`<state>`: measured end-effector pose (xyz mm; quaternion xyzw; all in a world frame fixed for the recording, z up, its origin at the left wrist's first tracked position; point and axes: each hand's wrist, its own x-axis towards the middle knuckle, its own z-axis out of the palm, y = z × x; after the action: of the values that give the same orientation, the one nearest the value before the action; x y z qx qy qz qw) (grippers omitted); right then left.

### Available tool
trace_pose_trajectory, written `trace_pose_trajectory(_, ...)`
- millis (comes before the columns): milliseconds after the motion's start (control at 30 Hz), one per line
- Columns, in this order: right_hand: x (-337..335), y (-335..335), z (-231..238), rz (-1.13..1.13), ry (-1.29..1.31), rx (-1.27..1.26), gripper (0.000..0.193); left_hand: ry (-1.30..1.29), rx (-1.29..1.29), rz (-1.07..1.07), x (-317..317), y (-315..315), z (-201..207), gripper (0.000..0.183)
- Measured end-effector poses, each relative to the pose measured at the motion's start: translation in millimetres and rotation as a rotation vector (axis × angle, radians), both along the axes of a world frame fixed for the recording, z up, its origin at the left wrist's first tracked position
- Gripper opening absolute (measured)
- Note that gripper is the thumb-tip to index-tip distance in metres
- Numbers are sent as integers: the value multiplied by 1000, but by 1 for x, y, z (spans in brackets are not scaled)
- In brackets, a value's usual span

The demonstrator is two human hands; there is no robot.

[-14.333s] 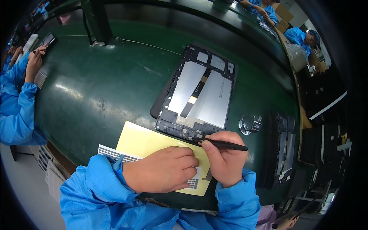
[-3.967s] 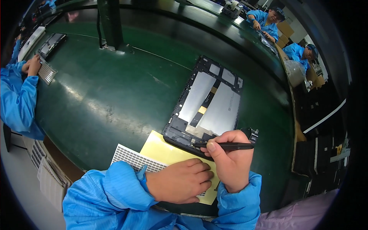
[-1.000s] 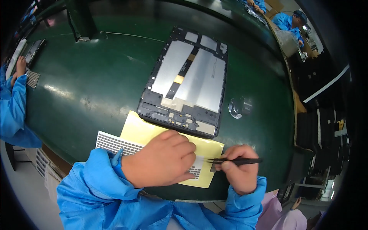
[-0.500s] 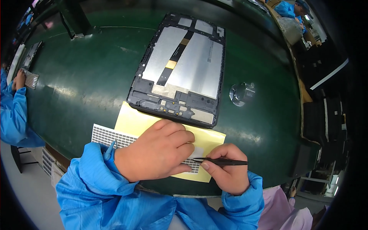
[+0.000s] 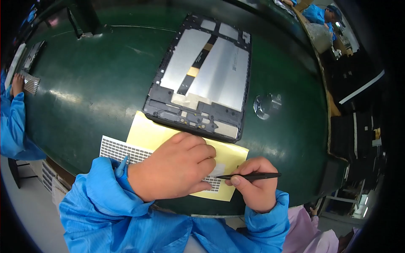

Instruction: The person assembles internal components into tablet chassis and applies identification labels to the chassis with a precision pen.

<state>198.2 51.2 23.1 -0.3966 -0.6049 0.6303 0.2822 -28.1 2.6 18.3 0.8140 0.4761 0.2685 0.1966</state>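
Observation:
My right hand point(image 5: 256, 187) pinches black tweezers point(image 5: 253, 175), their tips pointing left. Those tips sit at the right end of a white sheet of small dark rectangular stickers point(image 5: 120, 151), near a whitish translucent piece point(image 5: 218, 170). My left hand point(image 5: 175, 168) lies across the same sheet with its fingers curled together, gripping it; the fingertips and whatever is beneath them are hidden. Under both is a yellow sheet point(image 5: 145, 133). Just beyond my hands rests an opened black tablet-like device point(image 5: 158, 104), with a silver panel and a dark ribbon cable point(image 5: 197, 67).
A small clear round-based container point(image 5: 266, 106) stands right of the device on the green tabletop point(image 5: 105, 84). At the far left, a co-worker's hand point(image 5: 17, 84) touches a ribbed metallic piece point(image 5: 31, 82). Another person point(image 5: 314, 14) is at the upper right.
The tweezers have tilted, with their back end higher and farther right. My left hand has hardly moved. The device appears slightly farther right in view.

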Motion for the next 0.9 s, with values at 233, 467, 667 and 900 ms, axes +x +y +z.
trace_pose_trajectory(233,-45,22,36,-51,249,178,23,-20,39,-20,-2,0,-6,39)
trace_pose_trajectory(467,-84,40,34,77,80,386,17,-2,48,-14,0,-4,-5,32)
trace_pose_trajectory(667,-86,42,32,121,-1,548,17,1,78,-10,0,-4,-6,31)
trace_pose_trajectory(900,-88,41,25,110,4,681,20,35,109,-8,-2,-4,-5,31)
